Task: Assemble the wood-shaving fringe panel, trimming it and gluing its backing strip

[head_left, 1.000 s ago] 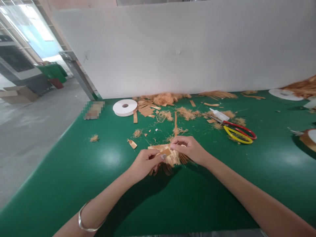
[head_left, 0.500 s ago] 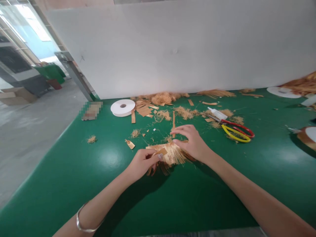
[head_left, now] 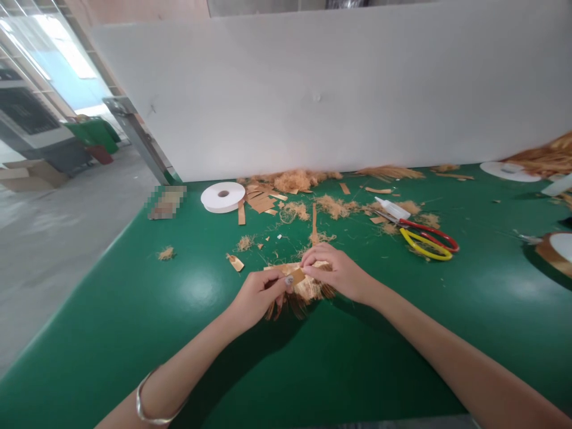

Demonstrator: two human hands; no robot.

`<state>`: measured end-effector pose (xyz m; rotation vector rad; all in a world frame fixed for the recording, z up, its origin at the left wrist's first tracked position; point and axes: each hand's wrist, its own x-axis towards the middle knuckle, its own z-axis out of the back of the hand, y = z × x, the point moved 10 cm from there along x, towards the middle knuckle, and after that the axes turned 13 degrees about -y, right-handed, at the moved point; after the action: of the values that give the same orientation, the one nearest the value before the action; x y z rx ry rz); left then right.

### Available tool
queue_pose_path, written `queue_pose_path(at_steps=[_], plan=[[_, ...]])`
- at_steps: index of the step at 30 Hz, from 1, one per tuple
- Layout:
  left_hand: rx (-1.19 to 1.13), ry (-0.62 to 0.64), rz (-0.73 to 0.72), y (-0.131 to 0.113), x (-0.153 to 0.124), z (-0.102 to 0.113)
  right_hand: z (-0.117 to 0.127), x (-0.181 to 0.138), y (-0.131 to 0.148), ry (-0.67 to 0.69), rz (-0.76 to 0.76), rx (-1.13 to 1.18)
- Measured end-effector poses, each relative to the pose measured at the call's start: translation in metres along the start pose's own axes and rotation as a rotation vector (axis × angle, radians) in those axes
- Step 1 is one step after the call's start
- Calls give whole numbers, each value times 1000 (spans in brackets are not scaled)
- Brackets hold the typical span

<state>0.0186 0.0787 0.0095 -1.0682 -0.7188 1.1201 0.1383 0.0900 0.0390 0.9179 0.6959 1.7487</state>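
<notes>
A flat bundle of tan straw fibres (head_left: 308, 290) with a brown tape band lies on the green table (head_left: 134, 310) in front of me. My left hand (head_left: 259, 295) pinches a small brown tape piece (head_left: 297, 276) at the bundle's left end. Fingers of my right hand (head_left: 337, 273) meet it from the right, closed on the bundle's top edge and touching the same tape piece. A silver bangle sits on my left wrist.
A white tape roll (head_left: 222, 196) lies at the back left beside cut brown strips (head_left: 261, 201) and straw scraps. Red-and-yellow scissors (head_left: 426, 238) and a small white glue bottle (head_left: 392, 208) lie to the right. A white partition stands behind the table. Another brown roll (head_left: 556, 250) sits far right.
My right hand had lifted open off the bundle half a second ago; now it has come back down and left, fingers closed on the bundle beside my left hand.
</notes>
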Motion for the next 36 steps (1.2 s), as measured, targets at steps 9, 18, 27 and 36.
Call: queue_pose_path(at_steps=[9, 18, 27, 36], plan=[[34, -23, -14, -1, 1, 1, -2, -1, -8, 8, -80, 3], [63, -8, -22, -1, 0, -1, 1, 0, -7, 1, -66, 12], [54, -2, -15, 0, 1, -2, -7, -1, -27, -15, -285, 301], [63, 0, -34, 1, 1, -1, -1, 2, -37, -112, -555, 947]])
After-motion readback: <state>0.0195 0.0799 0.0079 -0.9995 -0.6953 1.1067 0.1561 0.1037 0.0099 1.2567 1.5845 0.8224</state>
